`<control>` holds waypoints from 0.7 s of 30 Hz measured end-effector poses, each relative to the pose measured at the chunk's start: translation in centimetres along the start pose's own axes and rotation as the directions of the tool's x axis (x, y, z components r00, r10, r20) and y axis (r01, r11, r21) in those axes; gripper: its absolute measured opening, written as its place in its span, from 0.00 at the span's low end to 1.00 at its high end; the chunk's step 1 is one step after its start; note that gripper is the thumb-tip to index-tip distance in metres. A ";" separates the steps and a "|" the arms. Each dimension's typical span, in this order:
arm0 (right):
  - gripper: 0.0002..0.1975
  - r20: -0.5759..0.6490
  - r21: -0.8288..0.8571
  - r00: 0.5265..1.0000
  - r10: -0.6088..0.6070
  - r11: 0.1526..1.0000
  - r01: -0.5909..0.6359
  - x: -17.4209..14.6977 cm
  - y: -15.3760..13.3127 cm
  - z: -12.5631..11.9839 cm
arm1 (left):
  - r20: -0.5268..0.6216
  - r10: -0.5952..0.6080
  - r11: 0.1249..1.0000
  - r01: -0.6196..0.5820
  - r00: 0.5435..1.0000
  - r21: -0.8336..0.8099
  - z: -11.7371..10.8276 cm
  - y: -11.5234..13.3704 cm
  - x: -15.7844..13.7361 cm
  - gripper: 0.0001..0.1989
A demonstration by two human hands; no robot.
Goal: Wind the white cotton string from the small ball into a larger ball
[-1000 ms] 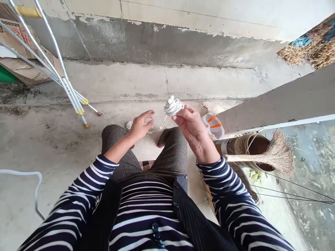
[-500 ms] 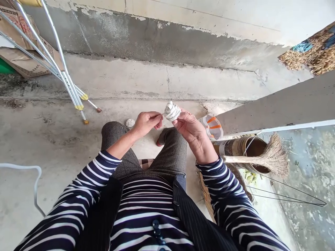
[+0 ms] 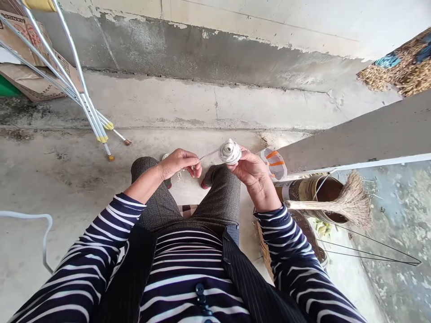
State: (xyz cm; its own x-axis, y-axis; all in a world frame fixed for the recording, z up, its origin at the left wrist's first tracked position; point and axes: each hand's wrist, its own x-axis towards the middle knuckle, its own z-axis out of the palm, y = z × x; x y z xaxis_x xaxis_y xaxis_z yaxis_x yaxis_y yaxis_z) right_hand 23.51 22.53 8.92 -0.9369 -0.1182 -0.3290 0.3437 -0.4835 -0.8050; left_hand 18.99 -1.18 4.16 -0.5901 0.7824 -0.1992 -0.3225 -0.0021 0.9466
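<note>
I record 1 camera, worn on my head, facing forward and steeply down. The wound white cord (image 3: 230,152) sits near mid-view, at close range. My striped shirt (image 3: 188,260) fills the area below it; the wall (image 3: 202,49) stands beyond it, farther off.

2 hands (image 3: 252,167), 2 cord balls (image 3: 230,151) (1 ptly hidden), 1 broom (image 3: 352,204), 1 bkt (image 3: 308,188).

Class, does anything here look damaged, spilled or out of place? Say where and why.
The wall looks damaged: its pale coating ends in a ragged, chipped edge above a grey band. A crack marks the concrete below. The wound white cord in the right hand looks undamaged.
</note>
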 end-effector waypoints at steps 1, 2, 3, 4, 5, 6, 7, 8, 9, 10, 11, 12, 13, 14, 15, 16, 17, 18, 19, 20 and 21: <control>0.16 -0.012 0.010 1.000 -0.005 1.000 0.005 0.0 0.0 0.0 | 0.005 -0.015 1.000 0.015 1.000 0.006 0.0 -0.3 -0.1 0.16; 0.17 -0.027 0.015 1.000 -0.016 1.000 0.017 -0.1 -0.1 -0.1 | 0.011 -0.033 0.999 0.032 0.999 0.012 0.0 -0.7 -0.2 0.16; 0.19 -0.041 0.015 0.999 -0.033 0.999 0.034 -0.1 -0.1 -0.1 | 0.014 -0.047 0.999 0.047 0.999 0.014 0.1 -1.1 -0.4 0.16; 0.20 -0.053 0.008 0.997 -0.054 0.998 0.055 -0.1 -0.2 -0.1 | 0.014 -0.056 0.998 0.056 0.998 0.008 0.1 -1.5 -0.6 0.17; 0.20 -0.061 -0.001 0.995 -0.075 0.997 0.075 -0.1 -0.2 -0.1 | 0.009 -0.059 0.998 0.059 0.998 -0.007 0.2 -1.9 -0.8 0.17; 0.20 -0.067 -0.011 0.993 -0.094 0.996 0.094 -0.1 -0.3 -0.1 | 0.003 -0.057 0.998 0.058 0.998 -0.026 0.3 -2.2 -1.1 0.18; 0.20 -0.075 -0.017 0.991 -0.108 0.994 0.107 0.0 -0.3 -0.1 | -0.001 -0.058 0.997 0.058 0.998 -0.045 0.3 -2.5 -1.2 0.18; 0.19 -0.084 -0.020 0.990 -0.117 0.993 0.116 0.0 -0.3 0.0 | -0.002 -0.063 0.996 0.062 0.998 -0.058 0.2 -2.8 -1.4 0.18; 0.18 -0.095 -0.020 0.988 -0.122 0.992 0.121 0.0 -0.3 0.1 | -0.005 -0.072 0.995 0.072 0.997 -0.063 0.2 -3.0 -1.5 0.17; 0.18 -0.102 -0.018 0.987 -0.125 0.992 0.123 0.0 -0.3 0.3 | -0.012 -0.086 0.994 0.085 0.996 -0.064 0.0 -3.3 -1.5 0.17; 0.17 -0.104 -0.014 0.986 -0.127 0.992 0.126 0.0 -0.3 0.5 | -0.026 -0.101 0.993 0.100 0.995 -0.062 -0.1 -3.5 -1.4 0.16; 0.16 -0.099 -0.010 0.987 -0.128 0.992 0.128 -0.1 -0.3 0.7 | -0.047 -0.116 0.992 0.113 0.992 -0.060 -0.3 -3.7 -1.3 0.15; 0.15 -0.086 -0.005 0.988 -0.128 0.992 0.128 -0.2 -0.3 1.0 | -0.070 -0.128 0.991 0.124 0.989 -0.058 -0.5 -3.9 -1.1 0.14; 0.14 -0.065 0.002 0.990 -0.126 0.992 0.127 -0.3 -0.3 1.3 | -0.087 -0.139 0.990 0.135 0.986 -0.050 -0.7 -4.1 -0.9 0.14; 0.13 -0.038 0.009 0.992 -0.121 0.993 0.121 -0.5 -0.3 1.6 | -0.098 -0.150 0.988 0.148 0.984 -0.032 -0.9 -4.1 -0.7 0.13; 0.12 -0.010 0.014 0.994 -0.112 0.994 0.112 -0.6 -0.3 2.0 | -0.104 -0.163 0.986 0.164 0.981 -0.001 -1.1 -4.2 -0.4 0.13; 0.12 0.013 0.018 0.995 -0.100 0.995 0.099 -0.8 -0.2 2.3 | -0.111 -0.176 0.983 0.181 0.978 0.037 -1.2 -4.2 -0.1 0.12; 0.13 0.031 0.019 0.996 -0.086 0.996 0.086 -1.0 -0.2 2.6 | -0.116 -0.188 0.977 0.198 0.975 0.076 -1.3 -4.1 0.2 0.12; 0.13 0.041 0.018 0.996 -0.073 0.997 0.072 -1.2 -0.1 2.8 | -0.119 -0.199 0.971 0.212 0.973 0.109 -1.3 -4.1 0.5 0.11; 0.14 0.045 0.015 0.997 -0.060 0.998 0.060 -1.4 -0.1 3.0 | -0.125 -0.206 0.966 0.222 0.971 0.134 -1.3 -4.0 0.8 0.11; 0.14 0.047 0.011 0.998 -0.050 0.999 0.049 -1.5 0.0 3.2 | -0.128 -0.211 0.962 0.230 0.969 0.151 -1.3 -4.0 1.1 0.11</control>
State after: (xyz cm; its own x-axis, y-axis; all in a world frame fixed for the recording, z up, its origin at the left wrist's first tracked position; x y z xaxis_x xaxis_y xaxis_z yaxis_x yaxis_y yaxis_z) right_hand 24.75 19.96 11.00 -0.9549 -0.1348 -0.2648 0.2963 -0.4982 -0.8149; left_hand 18.68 -1.09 -0.16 -0.5980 0.6792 -0.4255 -0.3341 0.2714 0.9026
